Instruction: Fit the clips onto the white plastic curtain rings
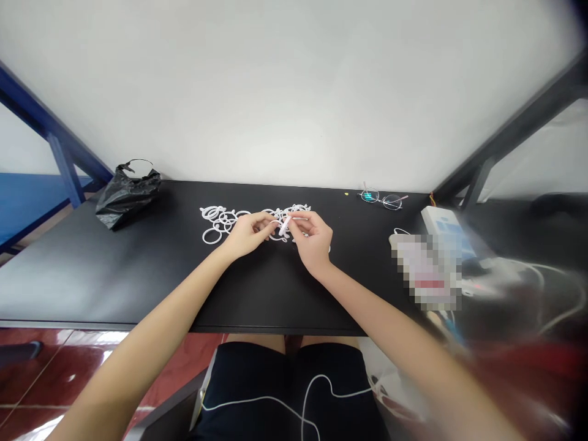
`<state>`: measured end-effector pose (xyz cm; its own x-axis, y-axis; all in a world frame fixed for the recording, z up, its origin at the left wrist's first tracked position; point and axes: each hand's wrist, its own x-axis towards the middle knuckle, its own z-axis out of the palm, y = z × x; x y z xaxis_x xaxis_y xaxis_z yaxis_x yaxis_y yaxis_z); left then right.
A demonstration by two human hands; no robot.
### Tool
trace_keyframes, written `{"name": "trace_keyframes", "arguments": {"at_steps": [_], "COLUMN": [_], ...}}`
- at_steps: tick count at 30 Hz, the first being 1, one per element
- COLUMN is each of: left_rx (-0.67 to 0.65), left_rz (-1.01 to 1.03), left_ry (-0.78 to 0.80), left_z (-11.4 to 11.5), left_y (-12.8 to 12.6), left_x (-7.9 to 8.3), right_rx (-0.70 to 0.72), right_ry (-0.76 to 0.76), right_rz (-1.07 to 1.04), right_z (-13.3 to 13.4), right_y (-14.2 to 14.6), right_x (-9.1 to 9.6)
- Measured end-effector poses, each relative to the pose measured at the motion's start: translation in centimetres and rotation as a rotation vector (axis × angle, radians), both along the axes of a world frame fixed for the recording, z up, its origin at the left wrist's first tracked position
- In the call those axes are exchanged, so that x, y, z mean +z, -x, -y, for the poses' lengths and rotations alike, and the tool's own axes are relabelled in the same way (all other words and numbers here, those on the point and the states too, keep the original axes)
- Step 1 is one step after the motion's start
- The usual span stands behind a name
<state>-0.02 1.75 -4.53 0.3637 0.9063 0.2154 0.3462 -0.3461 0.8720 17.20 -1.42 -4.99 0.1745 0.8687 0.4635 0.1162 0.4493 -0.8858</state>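
2 bare hands meet over the middle of the black table (138, 275). The left hand (245, 234) has its fingers curled narrow, the tips pinching at a small white piece (284, 226) that sits between both hands. The right hand (315, 240) is bent in the same way, thumb and forefinger closed on the other side of that piece; it looks like a short pale clip or ring part, though it is too small to be sure.

Just behind and left of the hands lies a pile of white rings (220, 223), loose and overlapping on the tabletop. About 8 can be told apart on the left side, and more lie tangled behind the fingers, so a full count is not possible.

1 crumpled black plastic bag (126, 195) sits at the far left of the table, near the wall. 1 pair of glasses (382, 199) with thin frames lies at the far right, lenses toward the wall. 1 white power strip (443, 228) rests at the right edge, with white cables (542, 288) trailing off it. 1 more white cable (294, 407) runs across the dark shorts in the person's lap.

No writing or brand can be read on anything.
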Motion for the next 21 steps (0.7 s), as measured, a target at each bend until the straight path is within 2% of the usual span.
{"name": "trace_keyframes", "arguments": {"at_steps": [6, 16, 21], "left_rx": [0.018, -0.049, -0.013], "left_rz": [-0.049, -0.101, -0.076], "left_ry": [-0.009, 0.007, -0.035], "left_z": [-0.25, 0.16, 0.01], "left_y": [0.12, -0.06, -0.05], "left_x": [-0.56, 0.04, -0.43], "right_rx": [0.032, 0.044, 0.067], "right_ry": [0.027, 0.054, 0.060], "right_rz": [-0.100, -0.141, -0.175], "right_z": [-0.50, -0.44, -0.48], "right_y": [0.14, 0.12, 0.14], "right_x": [-0.45, 0.18, 0.22]}}
